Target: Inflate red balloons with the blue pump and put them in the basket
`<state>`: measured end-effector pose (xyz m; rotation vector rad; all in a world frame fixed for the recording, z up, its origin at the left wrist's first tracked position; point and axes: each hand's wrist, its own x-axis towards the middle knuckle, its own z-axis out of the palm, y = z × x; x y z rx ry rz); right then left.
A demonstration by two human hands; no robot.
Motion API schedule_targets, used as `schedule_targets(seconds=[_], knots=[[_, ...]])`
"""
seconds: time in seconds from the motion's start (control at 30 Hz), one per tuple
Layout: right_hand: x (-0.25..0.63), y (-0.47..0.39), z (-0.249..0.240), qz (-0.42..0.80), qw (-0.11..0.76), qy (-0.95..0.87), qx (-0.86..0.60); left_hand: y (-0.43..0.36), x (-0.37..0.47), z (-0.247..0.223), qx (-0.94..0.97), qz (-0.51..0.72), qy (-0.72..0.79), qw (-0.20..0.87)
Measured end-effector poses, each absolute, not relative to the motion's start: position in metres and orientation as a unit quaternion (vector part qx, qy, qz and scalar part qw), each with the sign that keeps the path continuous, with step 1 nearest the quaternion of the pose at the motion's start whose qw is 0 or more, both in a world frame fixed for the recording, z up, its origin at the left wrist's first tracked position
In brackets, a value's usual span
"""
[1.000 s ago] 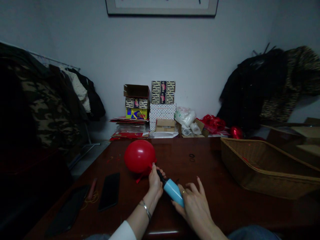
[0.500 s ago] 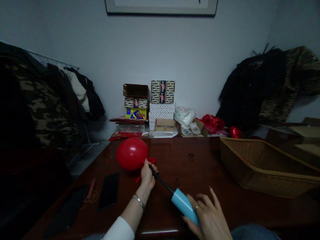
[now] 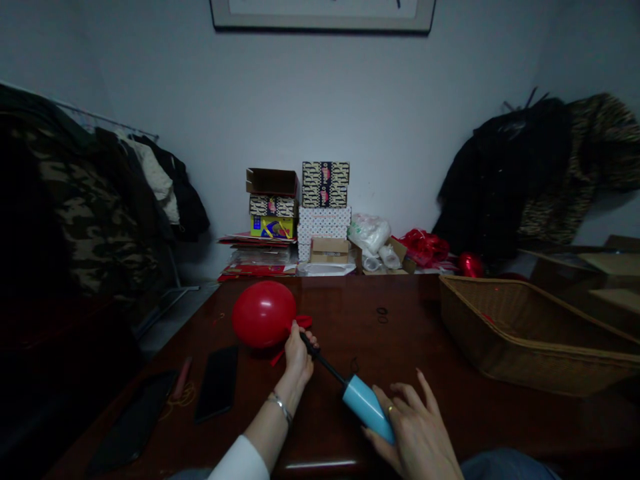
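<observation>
One red balloon sits at 10 o'clock from the left hand, which is clenched round the black nozzle end of one blue pump at the balloon's neck. The right hand grasps the blue body, some fingers raised. "POMELO" reads twice on the patterned packaging at 12 o'clock. Two dark phones lie at 8 o'clock, one wicker basket at 3.

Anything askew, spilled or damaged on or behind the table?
No spill or damage visible. Slightly untidy: dark loops lie loose on the table, right of the red balloon; behind, an open box tops the left stack, its dark inside facing out.
</observation>
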<state>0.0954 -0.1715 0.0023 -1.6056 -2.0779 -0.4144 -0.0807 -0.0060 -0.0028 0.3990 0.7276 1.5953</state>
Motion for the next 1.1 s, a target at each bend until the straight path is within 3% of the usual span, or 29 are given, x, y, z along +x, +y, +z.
schedule_targets(seconds=[0.63,1.1], knots=[[0.062,-0.155,0.014,-0.117,0.223,-0.742,-0.621,-0.016,-0.069,0.000,0.191,0.663,0.343,0.637],[0.098,-0.182,-0.013,-0.129,0.266,-0.761,-0.577,0.002,-0.090,-0.005,0.191,0.668,0.337,0.635]])
